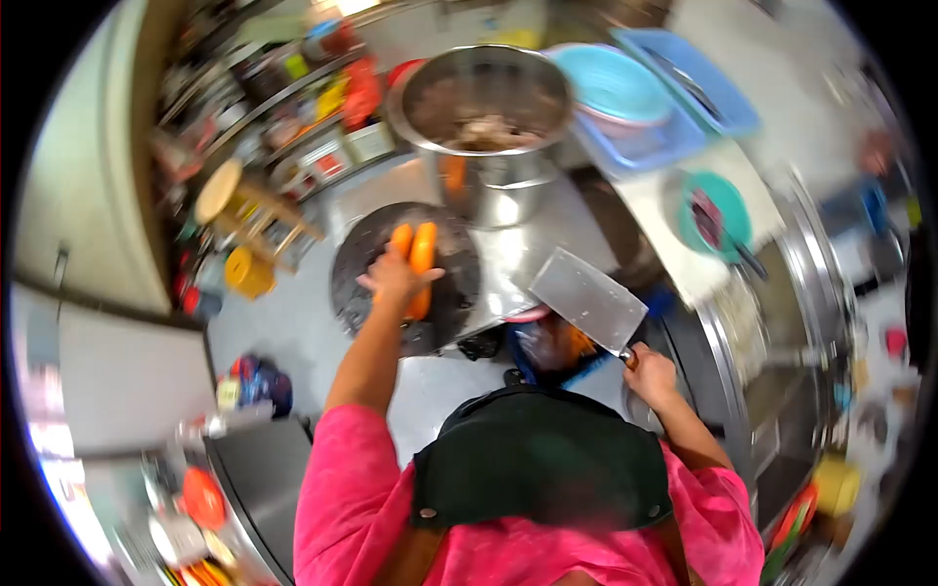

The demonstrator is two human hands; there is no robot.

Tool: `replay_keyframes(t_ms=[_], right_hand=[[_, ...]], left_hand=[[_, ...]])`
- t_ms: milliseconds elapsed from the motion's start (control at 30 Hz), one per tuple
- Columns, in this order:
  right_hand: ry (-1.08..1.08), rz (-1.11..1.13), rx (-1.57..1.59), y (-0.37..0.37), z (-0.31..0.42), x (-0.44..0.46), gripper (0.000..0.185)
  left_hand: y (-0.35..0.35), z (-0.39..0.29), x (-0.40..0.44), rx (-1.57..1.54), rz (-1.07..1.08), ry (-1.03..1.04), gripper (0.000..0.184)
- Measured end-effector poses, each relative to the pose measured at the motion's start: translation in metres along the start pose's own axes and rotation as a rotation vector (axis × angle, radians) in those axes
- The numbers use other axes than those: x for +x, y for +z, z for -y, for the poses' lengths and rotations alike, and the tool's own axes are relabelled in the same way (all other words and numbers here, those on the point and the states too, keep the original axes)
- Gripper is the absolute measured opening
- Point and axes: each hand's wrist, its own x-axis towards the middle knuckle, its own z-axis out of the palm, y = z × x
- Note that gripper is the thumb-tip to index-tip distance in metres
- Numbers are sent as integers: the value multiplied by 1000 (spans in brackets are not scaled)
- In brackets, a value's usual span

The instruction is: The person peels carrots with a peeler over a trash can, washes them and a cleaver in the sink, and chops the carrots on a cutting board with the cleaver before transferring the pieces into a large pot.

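Observation:
My left hand reaches down onto the round dark chopping board, its fingers spread over several orange carrots. The thumb lies across one carrot, and the hand covers parts of the others. In my right hand is the handle of a cleaver, my fingers wrapped round it. Its broad blade points up and left, held in the air to the right of the board and apart from the carrots. Small light specks dot the blade.
A large steel pot stands behind the board on the metal table. Blue basins and a green colander are at the right, near the sink. A wooden stool and a crowded shelf are at the left. A blue-rimmed bin sits below.

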Motion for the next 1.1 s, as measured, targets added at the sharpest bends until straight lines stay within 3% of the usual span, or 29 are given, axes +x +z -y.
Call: replay_keyframes(t_ms=[133, 167, 233, 367, 500, 567, 667, 733, 767, 833, 900, 967, 1000, 1033, 1100], right_hand=[[314, -123, 42, -8, -3, -95, 16], [345, -188, 48, 0, -12, -118, 16], [461, -210, 65, -4, -25, -158, 15], [644, -348, 77, -3, -61, -247, 15], [818, -461, 73, -4, -102, -344, 15], [903, -516, 64, -3, -130, -392, 15], [1010, -583, 57, -6, -179, -464, 14], [1088, -593, 73, -9, -207, -505, 20], [1096, -594, 80, -11, -217, -518, 20], [1140, -765, 177, -21, -243, -539, 31], [1108, -816, 249, -22, -274, -555, 37], [1162, -813, 1008, -54, -295, -556, 35], [1109, -898, 1241, -67, -304, -557, 32], [1116, -906, 1244, -66, -320, -558, 32], [804, -1258, 1664, -60, -352, -557, 30]], left_hand=[[25, 22, 20, 50, -257, 233, 95], [16, 16, 5, 160, -243, 153, 93], [24, 18, -10, 185, -438, 178, 93], [46, 15, -30, 228, -514, 140, 96], [83, -25, -57, 33, -755, 456, 86], [83, -90, -136, -36, -627, 485, 84], [139, -167, -182, -311, -671, 1013, 73], [177, -235, -245, -436, -541, 1260, 61], [183, -270, -288, -550, -298, 1395, 50], [222, -329, -359, -621, -66, 1556, 37], [234, -368, -446, -485, 155, 1721, 34], [244, -404, -519, -482, 417, 1769, 30], [253, -424, -543, -495, 516, 1804, 31], [261, -447, -566, -456, 578, 1851, 30], [275, -491, -608, -498, 747, 1877, 29]])
